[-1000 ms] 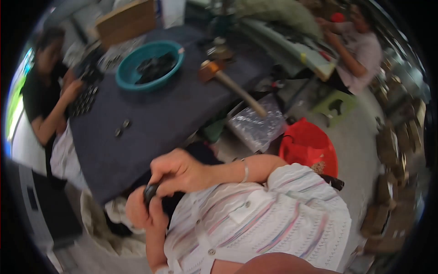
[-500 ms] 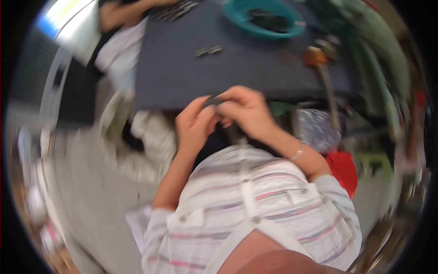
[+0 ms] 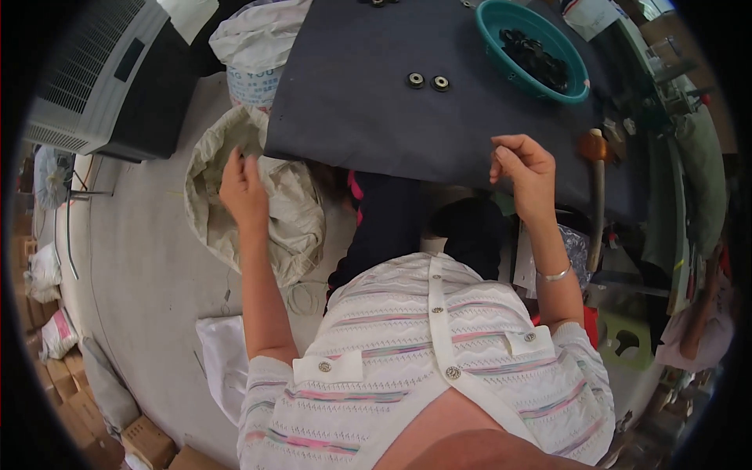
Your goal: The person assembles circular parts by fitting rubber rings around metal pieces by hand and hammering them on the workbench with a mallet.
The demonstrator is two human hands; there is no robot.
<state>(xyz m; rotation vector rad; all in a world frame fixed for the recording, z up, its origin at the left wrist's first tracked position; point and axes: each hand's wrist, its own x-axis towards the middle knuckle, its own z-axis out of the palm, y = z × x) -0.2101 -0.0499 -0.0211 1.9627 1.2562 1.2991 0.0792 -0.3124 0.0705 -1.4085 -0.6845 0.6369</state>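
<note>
My left hand hangs over the mouth of an open white woven sack on the floor. I see it from the back with its fingers bent down, so whatever may be in it is hidden. My right hand hovers at the near edge of the dark grey table, fingers loosely curled and apart, holding nothing. Two small round metal parts lie on the table beyond it. A teal bowl of black parts stands at the far right.
A hammer with a wooden handle lies at the table's right end. A grey fan unit stands at the left, another white sack beside the table. A green stool is at the lower right, cardboard boxes at the lower left.
My hands were together on a small dark part in front of me. They have come apart: the left went out over the sack, the right up to the table edge.
</note>
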